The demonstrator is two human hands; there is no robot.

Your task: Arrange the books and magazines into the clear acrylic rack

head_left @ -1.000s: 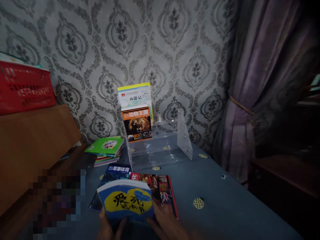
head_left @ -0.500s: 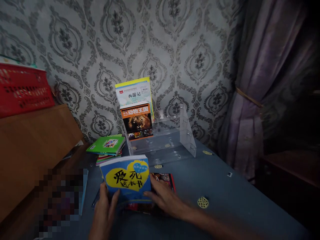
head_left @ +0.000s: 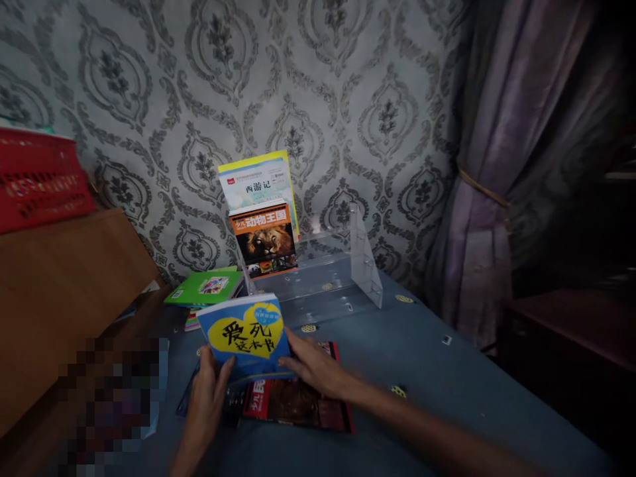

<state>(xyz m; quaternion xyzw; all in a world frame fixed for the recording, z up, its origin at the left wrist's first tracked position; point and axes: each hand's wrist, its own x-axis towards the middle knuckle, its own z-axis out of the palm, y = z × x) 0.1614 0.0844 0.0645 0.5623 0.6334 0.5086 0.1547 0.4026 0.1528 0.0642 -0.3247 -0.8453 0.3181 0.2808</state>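
A blue book with a yellow heart on its cover (head_left: 248,338) is held tilted up between both hands. My left hand (head_left: 209,381) grips its lower left edge, thumb on the front. On the right edge, my right hand (head_left: 315,364) has its thumb across the cover and its fingers behind. Under the held book a red-bordered book (head_left: 303,404) lies on the table, next to a dark blue book (head_left: 186,394) partly hidden by my left hand. Beyond them stands a clear tiered rack (head_left: 365,262), with an orange lion-cover book (head_left: 268,242) and a pale, yellow-edged book (head_left: 258,185) in its left part.
A stack topped by a green book (head_left: 206,288) sits left of the rack. A wooden board (head_left: 69,265) and a red basket (head_left: 42,175) stand at the left. The blue tablecloth (head_left: 432,391) spreads to the right, with a purple curtain (head_left: 481,232) beyond.
The blue book has risen away from the table and slightly left in both hands, uncovering more of the red-bordered book below. The whole view has shifted a little.
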